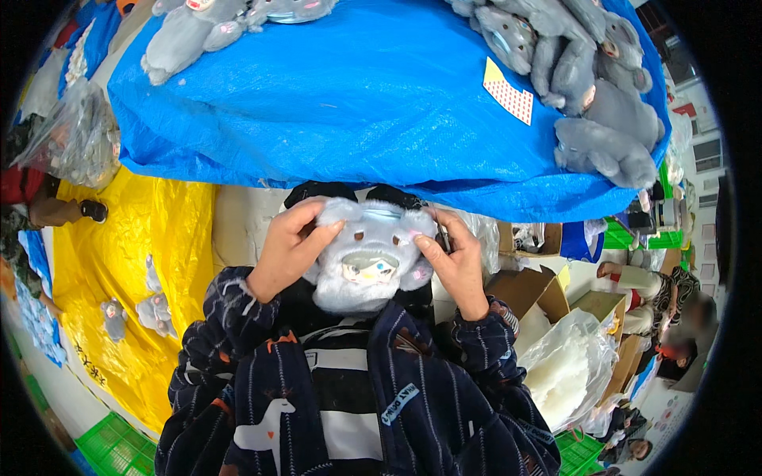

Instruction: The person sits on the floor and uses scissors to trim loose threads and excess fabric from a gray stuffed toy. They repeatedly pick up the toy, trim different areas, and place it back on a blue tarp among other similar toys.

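Note:
Over my lap, a grey plush toy [353, 297] faces me, with brown eye patches and a shiny clear-fronted patch lower down. Its top edge carries a pale blue strip between two ears. My left hand [286, 247] pinches its upper left side by the ear, thumb on the front. Closed on the upper right side is my right hand [460, 270], its thumb pressing the front near a pink-tipped part. The other fingers of both hands are partly behind the fur. Just beyond the toy hangs the edge of a blue-covered table [317, 119].
More grey plush toys [603, 143] are heaped at the table's far right, others [186, 44] at far left. A card with red dots [508, 94] lies nearby. Left, a yellow sheet [135, 262] bears small toys. White stuffing in a clear bag [567, 365] and cardboard boxes [528, 289] stand right.

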The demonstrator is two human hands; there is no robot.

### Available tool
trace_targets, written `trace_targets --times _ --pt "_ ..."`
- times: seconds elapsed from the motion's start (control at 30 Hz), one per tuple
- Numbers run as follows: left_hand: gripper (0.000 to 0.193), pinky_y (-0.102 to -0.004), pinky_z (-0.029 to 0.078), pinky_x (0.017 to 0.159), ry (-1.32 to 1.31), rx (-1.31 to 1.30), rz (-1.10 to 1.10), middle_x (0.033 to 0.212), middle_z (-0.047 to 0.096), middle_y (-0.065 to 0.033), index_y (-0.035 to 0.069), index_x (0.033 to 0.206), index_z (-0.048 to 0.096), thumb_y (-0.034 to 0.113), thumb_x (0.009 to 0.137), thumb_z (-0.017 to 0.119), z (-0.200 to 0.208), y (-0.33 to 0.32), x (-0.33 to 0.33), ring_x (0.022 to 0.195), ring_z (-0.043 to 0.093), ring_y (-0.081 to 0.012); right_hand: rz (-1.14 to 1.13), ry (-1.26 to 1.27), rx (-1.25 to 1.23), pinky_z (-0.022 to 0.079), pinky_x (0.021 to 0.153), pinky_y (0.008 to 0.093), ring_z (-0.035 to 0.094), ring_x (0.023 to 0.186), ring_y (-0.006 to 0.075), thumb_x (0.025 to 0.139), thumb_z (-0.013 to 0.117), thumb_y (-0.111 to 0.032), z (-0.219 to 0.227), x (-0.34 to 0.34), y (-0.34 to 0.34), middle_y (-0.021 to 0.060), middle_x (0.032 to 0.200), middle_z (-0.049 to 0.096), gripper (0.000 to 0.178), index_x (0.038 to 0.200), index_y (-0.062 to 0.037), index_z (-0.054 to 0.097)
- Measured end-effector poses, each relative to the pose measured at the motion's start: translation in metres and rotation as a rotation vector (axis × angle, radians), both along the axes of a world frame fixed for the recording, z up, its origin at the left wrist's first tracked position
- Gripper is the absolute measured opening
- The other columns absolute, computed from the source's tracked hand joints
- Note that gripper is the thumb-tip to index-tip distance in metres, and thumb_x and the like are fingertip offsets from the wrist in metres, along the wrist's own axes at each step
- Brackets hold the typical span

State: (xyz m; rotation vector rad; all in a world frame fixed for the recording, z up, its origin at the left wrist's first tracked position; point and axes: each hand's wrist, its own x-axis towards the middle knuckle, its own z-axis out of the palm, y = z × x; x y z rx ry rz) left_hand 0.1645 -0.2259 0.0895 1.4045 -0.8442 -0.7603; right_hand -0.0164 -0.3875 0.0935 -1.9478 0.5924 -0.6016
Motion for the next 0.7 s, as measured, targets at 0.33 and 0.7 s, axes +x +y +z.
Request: trace_targets --times 0.33,0.7 --pt "0.017 -0.0209 0.042 0.075 0.533 -0.128 -0.012 0.095 0.06 -0.0013 0.001 0.103 0.056 0.01 0.089 0.055 -0.016 0.04 -0.037 0.085 0.053 -0.0061 -0.053 -0.09 0.836 0.03 0.043 0.0182 0.039 0.048 0.0022 0.087 0.06 -0.021 0.017 -0.004 0.036 0.0017 0.077 0.059 0.014 0.086 -0.007 0.056" --pt "0.017 -0.0216 0.042 0.077 0.57 -0.175 0.033 0.096 0.06 -0.0016 0.002 0.103 0.056 0.013 0.089 0.055 -0.024 0.039 -0.034 0.086 0.053 -0.0062 0.078 -0.025 -0.261 0.043 0.056 0.0235 0.057 0.067 0.0157 0.069 0.066 0.001 0.032 -0.019 0.048 0.0059 0.078 0.06 0.026 0.094 -0.0043 0.062"
